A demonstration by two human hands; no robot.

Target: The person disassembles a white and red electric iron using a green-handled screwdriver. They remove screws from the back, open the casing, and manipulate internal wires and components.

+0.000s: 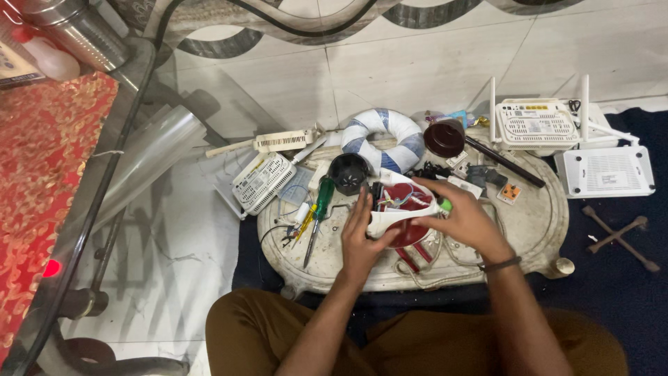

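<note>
A low oval white marble-look tray table [536, 230] holds nearly everything here. At its nine o'clock edge a white vented router box [261, 182] leans half off the rim, and just inside it a green-handled screwdriver [319, 212] lies pointing toward seven o'clock beside a smaller yellow-handled tool [304, 223]. Toward eleven o'clock sits a small black round cup [348, 173], its inside too dark to tell what it holds; behind it at twelve o'clock a white ring wound with blue tape [385, 139] lies flat, and a dark maroon round cup [444, 138] stands at one o'clock. At the table's centre is the opened white-and-maroon plastic appliance shell [403, 209], with loose wires showing inside it. The left hand [360, 240] comes up from six o'clock, palm cupped against the shell's left side, fingers curled about its white rim and holding it. The right hand [465, 219], a dark band on its wrist, reaches in from five o'clock, fingertips pressed on the shell's right edge near a small green part. Off the table at two o'clock rests a white router with upright antennas [536, 124].
</note>
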